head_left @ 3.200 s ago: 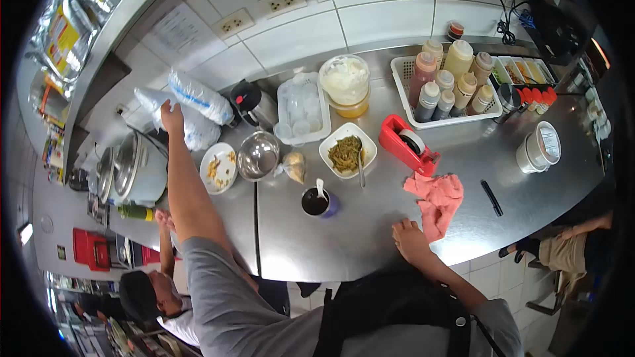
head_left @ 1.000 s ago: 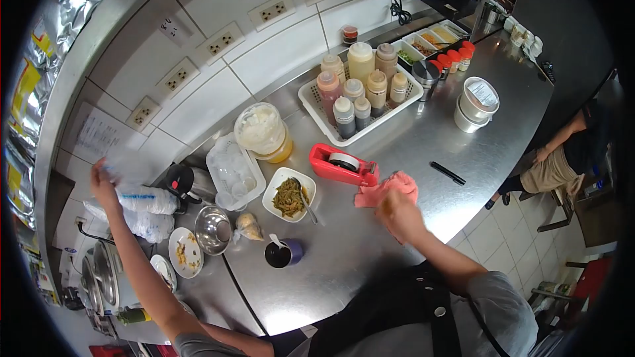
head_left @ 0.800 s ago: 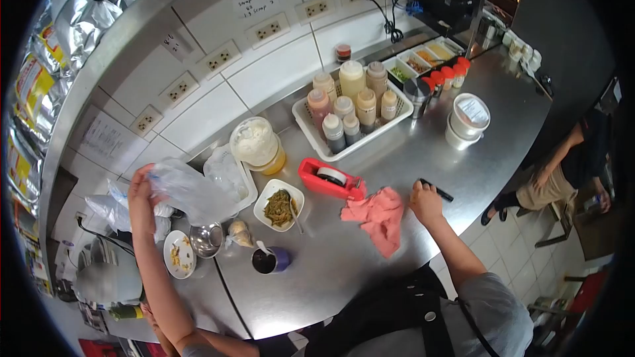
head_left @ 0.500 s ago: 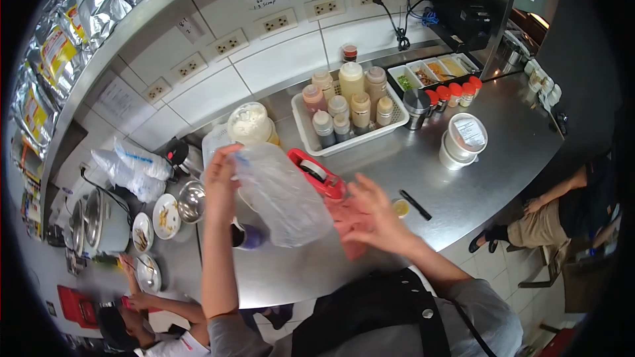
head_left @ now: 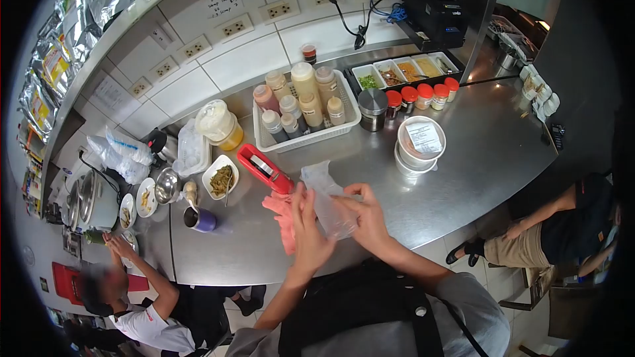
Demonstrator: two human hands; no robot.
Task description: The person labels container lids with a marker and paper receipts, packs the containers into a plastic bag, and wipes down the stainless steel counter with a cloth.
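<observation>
A clear plastic bag (head_left: 325,199) is between my two hands, above the front of the steel table (head_left: 238,241). My left hand (head_left: 309,231) is at the bag's left side, its fingers extended upward and apart from one another at the tips. On the other side, my right hand (head_left: 365,215) has its fingers bent against the bag and pinches it. Just left of my left hand lies a pink cloth (head_left: 283,215), partly covered by it. A red tape dispenser (head_left: 264,168) stands behind the cloth.
A white basket (head_left: 307,139) holds several sauce bottles. Two stacked tubs (head_left: 420,145) stand at the right. A bowl of greens (head_left: 221,177) and a purple cup (head_left: 200,219) are at left. One co-worker (head_left: 142,291) is at lower left, another person (head_left: 542,231) at right.
The bag has come from the left to in front of me. My right hand has left the pen area and now grips the bag. The view has turned right.
</observation>
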